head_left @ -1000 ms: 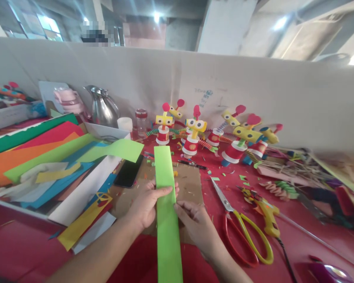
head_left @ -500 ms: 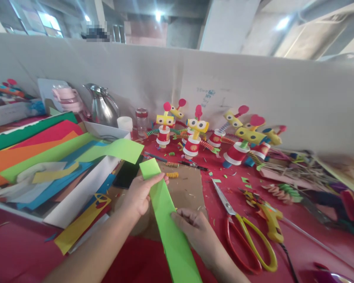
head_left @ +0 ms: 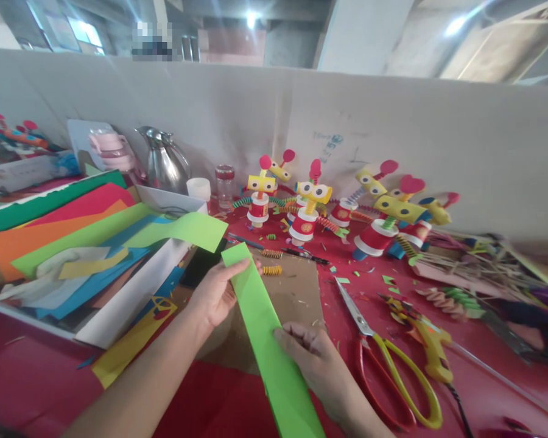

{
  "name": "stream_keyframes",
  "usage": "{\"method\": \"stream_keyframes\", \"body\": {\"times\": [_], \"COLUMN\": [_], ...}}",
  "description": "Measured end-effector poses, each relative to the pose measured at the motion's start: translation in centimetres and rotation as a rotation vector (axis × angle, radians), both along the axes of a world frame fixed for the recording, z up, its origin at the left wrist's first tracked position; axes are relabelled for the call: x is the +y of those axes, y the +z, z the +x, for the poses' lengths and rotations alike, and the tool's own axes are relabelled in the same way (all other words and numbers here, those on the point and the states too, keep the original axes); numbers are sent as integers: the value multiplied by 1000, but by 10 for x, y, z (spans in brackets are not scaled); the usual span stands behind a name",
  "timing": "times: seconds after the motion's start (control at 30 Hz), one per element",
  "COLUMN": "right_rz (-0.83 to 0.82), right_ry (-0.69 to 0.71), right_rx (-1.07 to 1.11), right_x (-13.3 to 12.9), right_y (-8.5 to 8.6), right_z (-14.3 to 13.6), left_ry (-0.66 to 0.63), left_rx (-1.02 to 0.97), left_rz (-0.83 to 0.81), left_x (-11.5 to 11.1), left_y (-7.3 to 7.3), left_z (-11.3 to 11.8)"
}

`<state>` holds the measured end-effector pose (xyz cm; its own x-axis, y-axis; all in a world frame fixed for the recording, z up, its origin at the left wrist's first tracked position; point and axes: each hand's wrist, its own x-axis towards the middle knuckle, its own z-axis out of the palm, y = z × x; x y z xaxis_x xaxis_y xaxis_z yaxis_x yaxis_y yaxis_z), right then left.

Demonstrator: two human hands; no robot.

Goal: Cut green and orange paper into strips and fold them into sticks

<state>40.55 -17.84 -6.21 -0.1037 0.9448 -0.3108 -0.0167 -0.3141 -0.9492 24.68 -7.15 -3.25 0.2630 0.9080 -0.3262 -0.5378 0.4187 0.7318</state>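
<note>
A long light-green strip of paper [head_left: 267,340] runs from the middle of the view down past the bottom edge. Near its far end, my left hand [head_left: 215,295] pinches it, thumb on top and fingers underneath. Farther down, my right hand [head_left: 308,356] grips the strip's right edge between thumb and curled fingers. Under both hands lies a brown cardboard sheet [head_left: 296,295]. On it, just beyond the strip, are a yellow paper coil [head_left: 272,270] and a brown-striped coil [head_left: 272,253]. Large scissors [head_left: 383,359] with one red and one yellow handle lie right of my right hand.
At left stands a white box [head_left: 119,304] of coloured paper. A yellow glue gun [head_left: 432,353] lies at right. Several paper-cup figures [head_left: 304,225] stand at the back, with a steel jug [head_left: 164,161] and a glass jar [head_left: 225,185] to their left. Paper scraps dot the red table [head_left: 237,401].
The whole scene sits slightly farther right in the view, as the camera has turned a little left. Both hands keep their hold on the green strip.
</note>
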Motion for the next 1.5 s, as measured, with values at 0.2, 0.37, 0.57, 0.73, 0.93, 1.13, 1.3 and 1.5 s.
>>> {"method": "stream_keyframes", "body": {"times": [0.2,0.37,0.57,0.73,0.93,1.13,1.3,1.5], "right_rz": [99,47,-6,43,119,94,88,125], "right_ry": [-39,-3,125,132,34,78,179,285], "right_rx": [28,27,-25,-82,-93,-83,-189,-429], "right_x": [2,2,-3,-3,1,5,4,4], "right_y": [-7,-9,-1,8,3,-3,-1,7], "right_z": [-1,-4,-1,4,2,5,10,29], "left_ry": [-151,-94,232,371,37,4,214,372], "left_rx": [47,77,98,-1,-3,15,-7,-42], "left_rz": [-62,-42,102,155,70,3,14,75], "left_x": [-29,-21,14,24,0,-12,14,32], "left_y": [-9,-7,4,11,6,1,14,21], "left_z": [22,17,-14,-29,-5,7,-19,-44]}}
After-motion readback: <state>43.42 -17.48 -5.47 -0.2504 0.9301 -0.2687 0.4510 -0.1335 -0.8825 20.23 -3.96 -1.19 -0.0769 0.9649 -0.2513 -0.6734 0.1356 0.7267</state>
